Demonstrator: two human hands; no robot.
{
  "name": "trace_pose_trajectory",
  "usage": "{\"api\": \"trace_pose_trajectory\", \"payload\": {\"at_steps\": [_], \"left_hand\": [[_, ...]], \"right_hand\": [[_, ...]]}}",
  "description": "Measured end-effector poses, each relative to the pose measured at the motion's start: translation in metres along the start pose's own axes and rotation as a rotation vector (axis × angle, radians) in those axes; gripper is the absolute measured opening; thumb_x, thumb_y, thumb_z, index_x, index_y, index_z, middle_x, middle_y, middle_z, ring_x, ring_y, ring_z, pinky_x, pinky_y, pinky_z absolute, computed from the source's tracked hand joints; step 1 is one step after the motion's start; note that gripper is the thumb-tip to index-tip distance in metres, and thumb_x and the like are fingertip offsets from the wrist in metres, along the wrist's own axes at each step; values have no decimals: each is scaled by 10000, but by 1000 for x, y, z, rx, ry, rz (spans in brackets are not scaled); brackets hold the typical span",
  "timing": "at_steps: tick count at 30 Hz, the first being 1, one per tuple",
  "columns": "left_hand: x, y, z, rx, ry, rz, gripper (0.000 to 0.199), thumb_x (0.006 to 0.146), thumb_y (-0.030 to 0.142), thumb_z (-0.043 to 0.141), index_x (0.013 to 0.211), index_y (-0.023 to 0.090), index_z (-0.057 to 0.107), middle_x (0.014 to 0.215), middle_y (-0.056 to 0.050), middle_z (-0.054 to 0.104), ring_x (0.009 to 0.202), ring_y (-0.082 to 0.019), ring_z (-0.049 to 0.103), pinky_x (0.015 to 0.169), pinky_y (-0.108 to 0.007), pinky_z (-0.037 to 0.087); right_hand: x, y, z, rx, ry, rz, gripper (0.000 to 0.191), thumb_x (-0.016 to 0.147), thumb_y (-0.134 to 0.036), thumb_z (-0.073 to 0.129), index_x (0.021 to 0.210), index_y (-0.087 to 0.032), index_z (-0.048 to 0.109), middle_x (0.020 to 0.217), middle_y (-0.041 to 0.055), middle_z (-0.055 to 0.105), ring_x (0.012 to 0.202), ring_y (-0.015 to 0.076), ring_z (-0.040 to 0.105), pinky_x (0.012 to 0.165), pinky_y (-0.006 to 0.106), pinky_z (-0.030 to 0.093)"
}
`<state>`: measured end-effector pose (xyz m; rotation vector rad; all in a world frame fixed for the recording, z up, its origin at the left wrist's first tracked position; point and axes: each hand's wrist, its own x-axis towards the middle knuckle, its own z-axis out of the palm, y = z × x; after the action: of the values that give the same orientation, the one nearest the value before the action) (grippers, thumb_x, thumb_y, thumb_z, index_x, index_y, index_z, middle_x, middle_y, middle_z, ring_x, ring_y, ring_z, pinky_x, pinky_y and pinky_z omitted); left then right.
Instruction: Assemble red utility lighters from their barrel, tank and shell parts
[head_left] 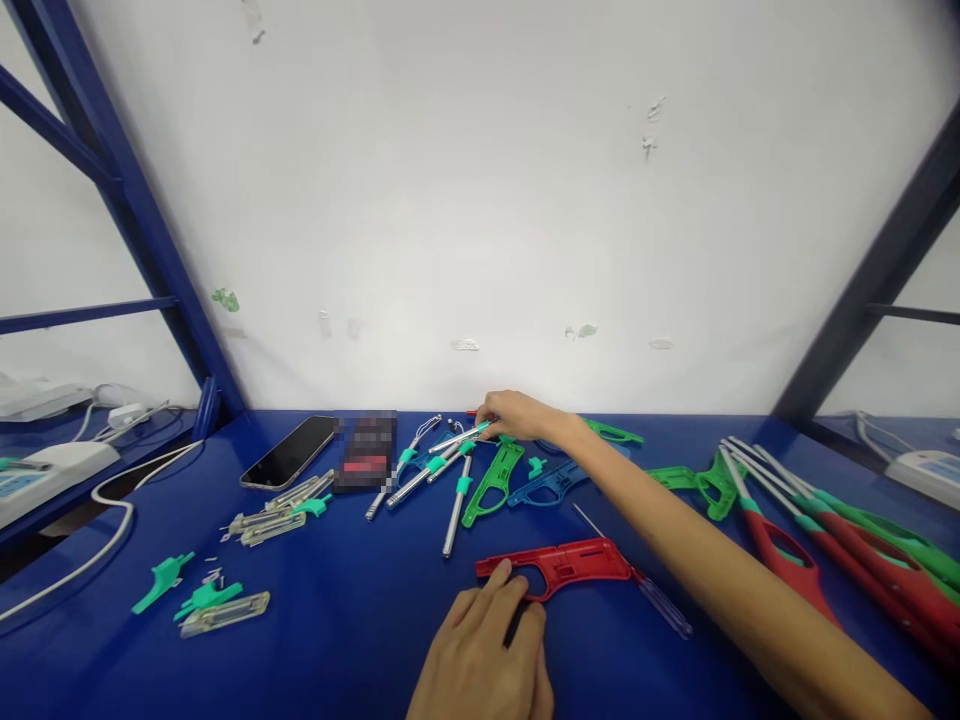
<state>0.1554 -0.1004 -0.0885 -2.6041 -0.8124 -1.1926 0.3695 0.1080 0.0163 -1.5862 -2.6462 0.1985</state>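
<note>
My left hand (487, 645) rests at the bottom middle, its fingertips on the front end of a red plastic handle half (581, 565) that lies flat. My right hand (514, 415) reaches to the back of the table, its fingers closed round the green-collared end of a metal tube (454, 441). More metal tubes (456, 515) with green collars lie below and left of it. A green handle half (495, 485) and a blue handle half (547, 484) lie between my hands. Beside the red half is a screwdriver (664, 603) with a clear handle.
Several assembled lighters (795, 560) lie at the right. On the left are a phone (292, 452), clear fuel tanks (225, 613), green triggers (163, 580) and a white cable (124, 525). A wall (480, 200) rises behind the blue table (330, 640).
</note>
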Motion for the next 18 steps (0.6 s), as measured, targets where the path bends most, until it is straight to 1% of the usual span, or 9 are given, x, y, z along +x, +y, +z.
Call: {"api": "trace_pose_trajectory", "payload": {"at_steps": [5,9,12,14,16,18], "left_hand": [[5,5,-1,-3,24,-23,319,861,41,533,1024,211,747,1072,-42,871,1036,-267,851,819,-333,712],[4,6,-1,-13,8,-37,302,874,42,567,1039,209,756,1090,-45,870,1061,-274,845,843,-340,709],[1,4,0,-20,-10,-43,304,889,31,584,1053,214,764,1120,-42,867,1079,-275,841,876,-349,704],[0,4,1,-21,-17,-43,311,898,24,584,1063,215,767,1140,-41,864,1096,-275,836,883,-348,703],[-1,4,2,-20,-18,-38,324,902,21,579,1078,214,770,1152,-43,863,1109,-275,832,876,-346,705],[0,4,2,-19,-18,-35,330,897,26,576,1084,214,772,1148,-45,864,1101,-277,835,861,-352,711]], "right_hand": [[-11,-1,-19,68,90,-21,357,1062,-391,709,1367,-207,677,1396,107,696,1161,258,725,979,483,631],[-24,-4,-42,122,156,-18,353,1064,-396,707,1356,-201,680,1369,103,707,1136,251,732,963,475,636],[-35,-11,-60,147,206,-7,347,1064,-405,705,1341,-195,686,1342,98,718,1113,245,737,951,467,638],[-44,-18,-71,161,234,-3,340,1067,-425,698,1310,-188,695,1296,90,732,1078,236,742,936,458,637],[-53,-26,-82,176,243,-7,350,1073,-473,674,1264,-181,709,1200,77,756,1009,221,747,911,442,627],[-61,-35,-91,200,210,-30,385,1064,-529,652,1209,-183,736,1078,72,787,933,219,749,862,405,600]]}}
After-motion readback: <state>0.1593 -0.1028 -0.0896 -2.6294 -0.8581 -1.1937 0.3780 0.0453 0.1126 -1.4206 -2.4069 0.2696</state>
